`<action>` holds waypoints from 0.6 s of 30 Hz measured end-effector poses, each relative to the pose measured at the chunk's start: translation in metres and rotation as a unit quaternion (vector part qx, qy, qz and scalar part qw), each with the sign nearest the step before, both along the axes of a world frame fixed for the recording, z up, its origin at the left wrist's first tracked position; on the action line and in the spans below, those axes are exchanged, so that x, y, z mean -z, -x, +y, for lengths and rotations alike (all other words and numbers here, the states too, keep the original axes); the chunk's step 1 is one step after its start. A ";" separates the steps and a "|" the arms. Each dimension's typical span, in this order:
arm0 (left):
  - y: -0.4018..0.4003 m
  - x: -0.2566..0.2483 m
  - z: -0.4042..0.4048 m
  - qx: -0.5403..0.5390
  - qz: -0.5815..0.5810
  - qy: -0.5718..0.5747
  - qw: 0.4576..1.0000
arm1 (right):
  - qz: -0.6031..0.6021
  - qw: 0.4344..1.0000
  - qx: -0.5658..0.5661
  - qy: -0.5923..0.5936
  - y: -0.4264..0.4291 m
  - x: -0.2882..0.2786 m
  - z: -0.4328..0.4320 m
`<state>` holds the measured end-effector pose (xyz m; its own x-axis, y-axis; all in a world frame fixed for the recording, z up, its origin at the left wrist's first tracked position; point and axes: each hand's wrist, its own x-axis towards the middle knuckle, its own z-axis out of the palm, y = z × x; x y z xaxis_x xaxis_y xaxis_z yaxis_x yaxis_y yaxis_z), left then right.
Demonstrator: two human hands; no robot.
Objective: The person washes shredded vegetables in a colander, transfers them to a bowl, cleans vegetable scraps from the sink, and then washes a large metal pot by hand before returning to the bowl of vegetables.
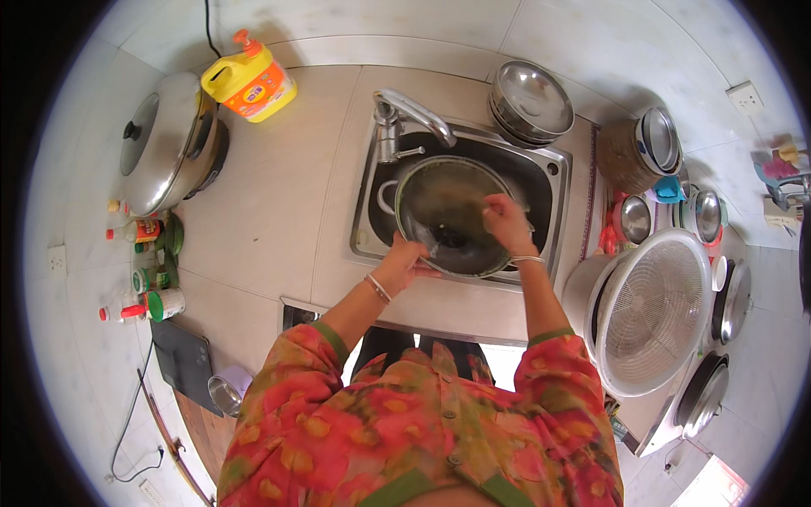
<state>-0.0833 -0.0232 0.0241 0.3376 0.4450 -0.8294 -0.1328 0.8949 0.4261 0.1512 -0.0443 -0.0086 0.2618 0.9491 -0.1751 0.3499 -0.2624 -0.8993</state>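
Observation:
A large round pan [462, 203] with a dark, wet inside rests in the steel sink [566, 190], a pale loop handle at its left. My left hand [405, 260] grips the pan's near left rim. Over the right side of the pan is my right hand [505, 222], blurred, fingers bent; whether it holds anything is hidden. A chrome faucet [412, 120] stands behind the sink, its spout reaching over the basin's back. Stacked steel bowls [532, 101] sit at the sink's back right corner.
A yellow detergent jug [250, 82] and a lidded steel wok [168, 146] stand back left. Bottles and jars [149, 231] line the left wall. On the right are a white plastic colander [656, 310], several pots and bowls [635, 218], and pan lids [735, 304].

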 end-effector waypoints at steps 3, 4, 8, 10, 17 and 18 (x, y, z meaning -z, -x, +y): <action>-0.011 0.021 0.023 0.018 0.036 -0.025 0.999 | -0.020 0.999 -0.031 0.017 0.021 0.036 0.007; -0.008 0.035 0.028 0.030 0.046 -0.050 0.997 | -0.017 0.999 -0.033 0.020 0.037 0.036 0.011; 0.003 0.076 0.043 0.036 0.063 -0.086 0.994 | 0.000 0.991 -0.130 0.019 0.075 0.046 -0.006; 0.005 0.085 0.046 0.021 0.057 -0.087 0.994 | -0.127 0.961 -0.215 0.116 0.068 0.060 -0.020; -0.002 0.090 0.052 0.035 0.083 -0.062 0.994 | -0.455 0.820 -0.310 0.154 -0.029 0.109 -0.003; 0.000 0.093 0.051 0.030 0.082 -0.061 0.994 | -0.497 0.812 -0.294 0.084 -0.032 0.108 0.004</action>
<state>-0.0832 0.0276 -0.0687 0.2305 0.5283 -0.8172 -0.0008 0.8399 0.5427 0.1834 -0.0406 -0.1169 -0.1368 0.9456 -0.2950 0.9903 0.1230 -0.0647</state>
